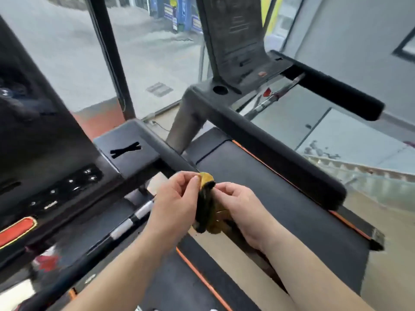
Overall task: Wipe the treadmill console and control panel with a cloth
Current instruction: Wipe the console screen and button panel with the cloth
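Observation:
A bunched yellow cloth, blackened with dirt, hangs between my two hands in the middle of the view. My left hand pinches its top edge with thumb and forefinger. My right hand grips its right side with curled fingers. The black treadmill console fills the left, with its control panel of small buttons below and a red stop key at the lower left. Both hands are to the right of the console, apart from it.
A second treadmill stands to the right, its padded handrail running diagonally past my hands and its belt below. A side tray of the near console and a black-and-silver grip bar lie left of my hands. Windows ahead.

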Action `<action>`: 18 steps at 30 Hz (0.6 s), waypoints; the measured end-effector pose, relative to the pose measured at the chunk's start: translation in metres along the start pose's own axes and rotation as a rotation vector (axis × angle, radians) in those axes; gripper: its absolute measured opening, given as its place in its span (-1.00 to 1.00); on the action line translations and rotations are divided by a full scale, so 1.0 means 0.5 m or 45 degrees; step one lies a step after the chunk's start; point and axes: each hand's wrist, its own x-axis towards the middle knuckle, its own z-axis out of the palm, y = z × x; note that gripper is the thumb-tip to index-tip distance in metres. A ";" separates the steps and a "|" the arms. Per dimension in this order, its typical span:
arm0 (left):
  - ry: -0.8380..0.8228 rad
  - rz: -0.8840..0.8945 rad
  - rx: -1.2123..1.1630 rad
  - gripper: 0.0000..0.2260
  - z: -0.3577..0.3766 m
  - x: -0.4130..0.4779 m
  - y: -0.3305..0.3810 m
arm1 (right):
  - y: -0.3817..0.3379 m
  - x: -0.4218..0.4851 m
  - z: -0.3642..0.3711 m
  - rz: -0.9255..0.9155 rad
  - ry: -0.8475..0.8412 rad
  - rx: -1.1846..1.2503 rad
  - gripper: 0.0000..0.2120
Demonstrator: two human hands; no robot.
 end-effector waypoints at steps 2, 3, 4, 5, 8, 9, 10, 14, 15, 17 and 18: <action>-0.114 0.012 0.050 -0.79 0.083 -0.010 0.011 | 0.025 -0.039 -0.087 -0.003 0.089 0.003 -0.77; -0.186 0.001 0.062 -0.79 0.119 -0.015 0.013 | 0.038 -0.058 -0.122 -0.017 0.156 -0.009 -0.78; -0.261 -0.015 0.084 -0.79 0.152 -0.020 0.013 | 0.049 -0.074 -0.153 -0.038 0.227 -0.009 -0.79; -0.329 -0.042 0.115 -0.79 0.181 -0.020 0.006 | 0.062 -0.086 -0.177 -0.052 0.296 -0.008 -0.80; -0.514 -0.229 0.184 -0.76 0.254 -0.016 -0.017 | 0.088 -0.102 -0.240 -0.016 0.568 -0.064 -0.79; -0.564 -0.320 0.168 -0.73 0.275 -0.011 -0.022 | 0.092 -0.105 -0.259 -0.007 0.662 -0.085 -0.78; -0.624 -0.420 0.141 -0.71 0.294 -0.006 -0.025 | 0.094 -0.109 -0.278 -0.004 0.738 -0.110 -0.79; -1.093 -0.590 0.174 -0.69 0.348 -0.008 -0.025 | 0.091 -0.132 -0.342 0.007 0.824 -0.296 -0.84; -1.179 -0.587 0.211 -0.71 0.362 -0.009 -0.029 | 0.092 -0.136 -0.360 0.016 0.820 -0.330 -0.85; -1.272 -0.570 0.245 -0.76 0.395 -0.013 -0.033 | 0.096 -0.146 -0.398 0.029 0.814 -0.358 -0.85; -1.298 -0.532 0.238 -0.79 0.414 -0.015 -0.031 | 0.101 -0.149 -0.418 0.035 0.814 -0.356 -0.85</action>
